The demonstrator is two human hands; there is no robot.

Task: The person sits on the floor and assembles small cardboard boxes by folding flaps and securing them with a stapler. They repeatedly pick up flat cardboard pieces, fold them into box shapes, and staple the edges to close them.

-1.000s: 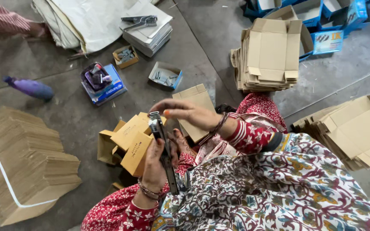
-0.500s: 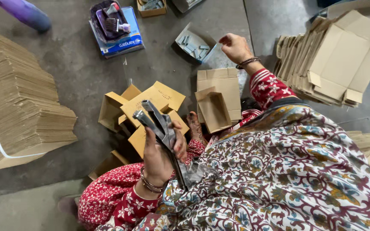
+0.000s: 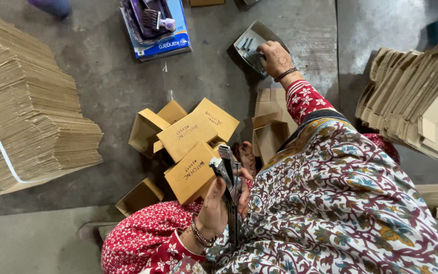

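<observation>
My left hand (image 3: 218,205) grips a metal plier-type stapler (image 3: 228,175), held upright over my lap. My right hand (image 3: 275,57) reaches forward into a small grey tray (image 3: 252,39) holding strips of staples on the floor; whether its fingers grip any strip I cannot tell. Between the two hands lie several folded small brown cardboard boxes (image 3: 188,137) in a loose pile. An open small box (image 3: 271,137) sits just under my right forearm.
A tall strapped stack of flat cardboard blanks (image 3: 26,106) stands at the left. Another pile of flat blanks (image 3: 422,101) lies at the right. A blue box (image 3: 156,25) with purple tools sits at the far side. The floor is grey concrete.
My right hand has stretched farther forward, from above the open box into the grey tray. The left hand keeps the stapler in about the same place.
</observation>
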